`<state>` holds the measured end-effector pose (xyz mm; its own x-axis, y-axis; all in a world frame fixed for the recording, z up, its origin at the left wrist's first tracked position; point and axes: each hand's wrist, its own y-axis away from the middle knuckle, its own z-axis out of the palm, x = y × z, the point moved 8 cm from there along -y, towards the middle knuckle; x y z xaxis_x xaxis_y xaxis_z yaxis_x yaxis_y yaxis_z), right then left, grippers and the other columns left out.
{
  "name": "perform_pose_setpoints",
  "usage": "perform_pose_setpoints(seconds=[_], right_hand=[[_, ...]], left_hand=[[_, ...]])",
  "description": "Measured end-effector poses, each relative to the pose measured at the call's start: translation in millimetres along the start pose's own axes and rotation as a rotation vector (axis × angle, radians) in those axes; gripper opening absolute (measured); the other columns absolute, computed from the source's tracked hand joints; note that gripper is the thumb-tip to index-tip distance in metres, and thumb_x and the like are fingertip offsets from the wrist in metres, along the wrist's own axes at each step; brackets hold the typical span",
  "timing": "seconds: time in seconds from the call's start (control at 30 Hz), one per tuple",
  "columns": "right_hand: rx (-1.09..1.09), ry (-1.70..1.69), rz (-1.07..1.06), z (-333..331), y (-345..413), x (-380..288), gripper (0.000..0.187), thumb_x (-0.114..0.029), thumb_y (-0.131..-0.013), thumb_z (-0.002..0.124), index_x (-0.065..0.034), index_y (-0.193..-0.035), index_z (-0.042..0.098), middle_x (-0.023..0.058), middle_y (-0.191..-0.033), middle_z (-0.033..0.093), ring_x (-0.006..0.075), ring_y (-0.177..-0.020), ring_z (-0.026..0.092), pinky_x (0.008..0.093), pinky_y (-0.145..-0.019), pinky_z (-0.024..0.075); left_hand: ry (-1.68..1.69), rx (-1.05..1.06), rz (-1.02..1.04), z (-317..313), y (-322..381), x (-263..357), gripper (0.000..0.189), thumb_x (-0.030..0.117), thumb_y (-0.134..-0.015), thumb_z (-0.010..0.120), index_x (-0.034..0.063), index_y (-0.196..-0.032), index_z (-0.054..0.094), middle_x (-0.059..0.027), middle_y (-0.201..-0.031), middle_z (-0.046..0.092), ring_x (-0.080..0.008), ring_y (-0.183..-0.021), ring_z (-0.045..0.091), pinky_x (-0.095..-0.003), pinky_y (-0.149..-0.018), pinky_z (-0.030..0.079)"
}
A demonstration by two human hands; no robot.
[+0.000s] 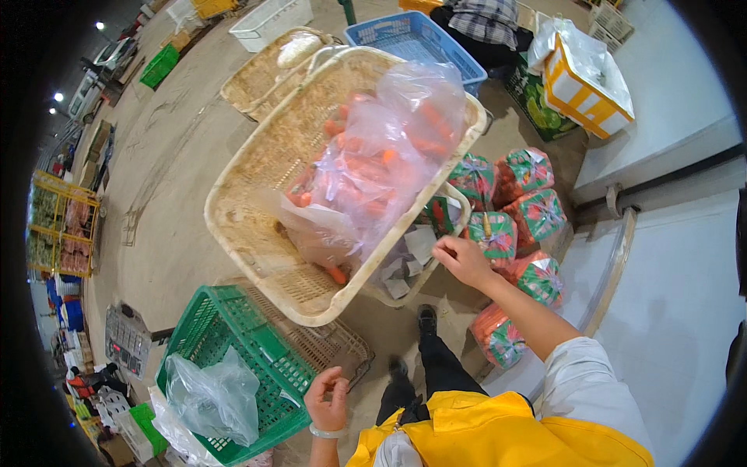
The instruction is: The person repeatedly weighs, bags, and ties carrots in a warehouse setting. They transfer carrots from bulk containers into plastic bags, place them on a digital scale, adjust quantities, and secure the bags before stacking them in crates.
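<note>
My left hand (327, 400), with a pale bangle at its wrist, is beside the right rim of a green plastic crate (233, 327). Its fingers are loosely curved and hold nothing visible. A crumpled clear plastic bag (213, 394) lies in that crate. My right hand (464, 260) has curled fingers with nothing visible in them, just right of a lower basket (464, 213) with paper scraps. Above that basket, a dirty cream plastic basket (251, 169) contains carrots (338, 274), largely covered by translucent plastic film (373, 175).
Several bags of carrots (534, 216) with green printing stand by the white wall at right. A blue crate (414, 44) and a crouching person (484, 23) are beyond. A yellow-and-white foam box (583, 87) rests on a green carton (534, 105). A scale (128, 338) stands left.
</note>
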<state>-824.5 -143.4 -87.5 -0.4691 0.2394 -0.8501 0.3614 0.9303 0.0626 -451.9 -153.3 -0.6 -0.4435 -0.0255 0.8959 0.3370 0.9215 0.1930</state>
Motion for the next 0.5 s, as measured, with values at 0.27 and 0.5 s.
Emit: perform_pose_setpoints(seconds=[0.27,0.5], right_hand=[[-0.04,-0.34,0.726,43,52,190,0.019,-0.024,-0.087,0.056,-0.0059,-0.091,0.06,-0.0009,-0.071,0.057,0.0101,-0.06,0.054,0.026,-0.051,0.0448],[0.139,-0.494,0.936,44,109,369,0.023,-0.023,-0.082,0.062,-0.0039,-0.095,0.061,0.0023,-0.063,0.057,0.0148,-0.052,0.054,0.0284,-0.043,0.0436]], left_hand=[[0.171,-0.061,-0.072,46,-57,-9,0.016,0.003,-0.082,0.058,-0.001,-0.097,0.06,-0.0036,-0.076,0.061,-0.0092,-0.067,0.057,-0.0213,-0.061,0.046],[-0.101,-0.24,0.122,91,-89,-1,0.013,0.007,-0.08,0.061,0.0052,-0.093,0.064,-0.0068,-0.08,0.062,-0.0134,-0.064,0.058,-0.0237,-0.06,0.047]])
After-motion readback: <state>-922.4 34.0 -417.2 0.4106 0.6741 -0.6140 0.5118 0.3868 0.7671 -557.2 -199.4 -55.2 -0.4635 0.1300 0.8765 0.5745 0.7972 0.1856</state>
